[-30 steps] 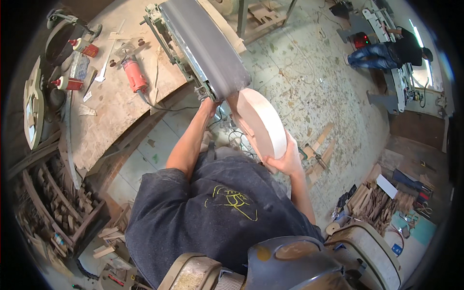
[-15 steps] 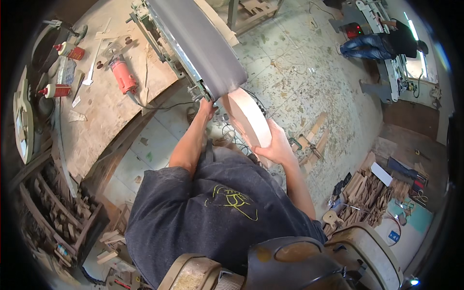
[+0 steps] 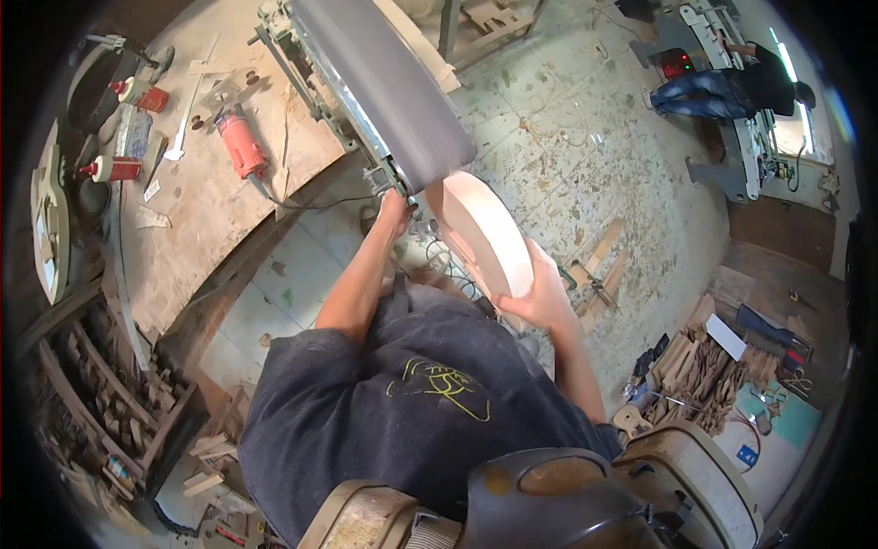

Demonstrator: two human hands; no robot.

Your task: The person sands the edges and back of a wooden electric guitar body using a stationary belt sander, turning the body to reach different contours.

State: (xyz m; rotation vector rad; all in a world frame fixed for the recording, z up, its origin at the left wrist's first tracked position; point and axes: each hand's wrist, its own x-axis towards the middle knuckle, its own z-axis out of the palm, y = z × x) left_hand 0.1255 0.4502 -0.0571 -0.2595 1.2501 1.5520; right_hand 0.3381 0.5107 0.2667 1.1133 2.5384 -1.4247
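A thick, curved, pale wooden piece (image 3: 494, 229) stands with its far end against the rounded end of the belt sander (image 3: 402, 101). My right hand (image 3: 541, 291) grips the near end of this piece, thumb on its inner side and fingers round the outer curve. My left hand (image 3: 394, 212) reaches up to the sander's near left corner, beside the metal fittings under the belt. Its fingers are mostly hidden there, so whether they hold anything does not show.
On the workbench (image 3: 210, 238) at left lie a red power tool (image 3: 241, 146), a wrench (image 3: 183, 128) and red-capped bottles (image 3: 116, 168). Wood offcuts (image 3: 700, 366) are piled at right; clamped strips (image 3: 599, 274) lie on the floor. Another person (image 3: 732, 87) is by a machine at far right.
My right hand and the near end of the wooden piece have shifted slightly right and toward me. The left hand stays at the sander's corner. The whole view has shifted a little.
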